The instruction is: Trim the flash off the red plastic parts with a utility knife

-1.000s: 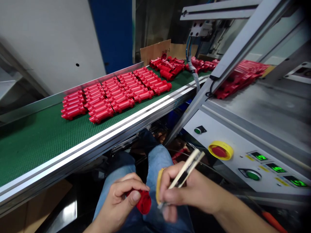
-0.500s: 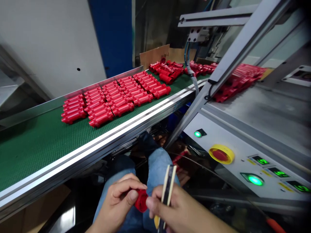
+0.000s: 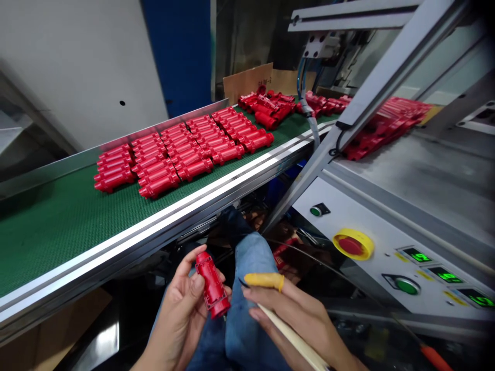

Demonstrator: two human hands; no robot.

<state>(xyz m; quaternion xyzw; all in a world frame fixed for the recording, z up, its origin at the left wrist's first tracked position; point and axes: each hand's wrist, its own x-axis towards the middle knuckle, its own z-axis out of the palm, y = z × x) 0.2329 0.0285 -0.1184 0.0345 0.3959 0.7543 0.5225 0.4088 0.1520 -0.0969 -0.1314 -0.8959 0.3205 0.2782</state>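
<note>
A green conveyor belt (image 3: pixel 77 242) with a bright metal side rail runs from lower left toward the back of the room, with a white wall (image 3: pixel 77 67) and a blue panel (image 3: pixel 178 56) behind it. To the right of the belt stands a machine with a grey steel bed (image 3: pixel 417 180) and a white control panel (image 3: pixel 371 257), which carries a red emergency stop button (image 3: pixel 351 246) in a yellow collar and green digital readouts (image 3: pixel 417 255). On the belt lie neat rows of red moulded plastic parts (image 3: pixel 174 159), with a loose heap (image 3: pixel 266 111) beyond them near a cardboard sheet (image 3: pixel 247 82). More red parts (image 3: pixel 386 129) are piled on the steel bed.

Below the belt's near edge, above a denim-covered knee (image 3: pixel 251 263), the left hand (image 3: pixel 178 314) curls its fingers and thumb around one ribbed red plastic part (image 3: pixel 211 285), which tilts in the grip. The right hand (image 3: pixel 297 319) closes its fingers on a slim pale tool (image 3: pixel 290 335). A yellow finger cot (image 3: pixel 265 281) covers its extended index finger, just beside the part but apart from it.
</note>
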